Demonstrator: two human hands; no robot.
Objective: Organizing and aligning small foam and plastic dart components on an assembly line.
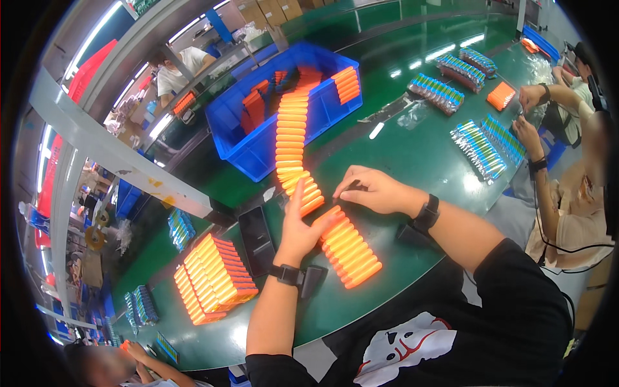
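A long strip of orange cylinders (291,132), side by side, drapes over the near wall of a blue bin (258,151) and down onto the green table. Its lower end lies under my left hand (300,232), whose fingers are straight and whose thumb spreads away to touch a separate flat block of orange cylinders (350,251). Just right of the gap between strip and block is my right hand (380,191), its fingers curled in a pinch. Something small and dark shows at those fingertips; its kind cannot be made out. Both wrists wear black bands.
Stacked orange cylinders (216,277) stand left, beside a dark phone-like slab (256,233). Blue-and-silver bundles (477,149) lie at the right, near a co-worker's hands (530,122). A white post (129,145) crosses the left side. Another person sits at lower left.
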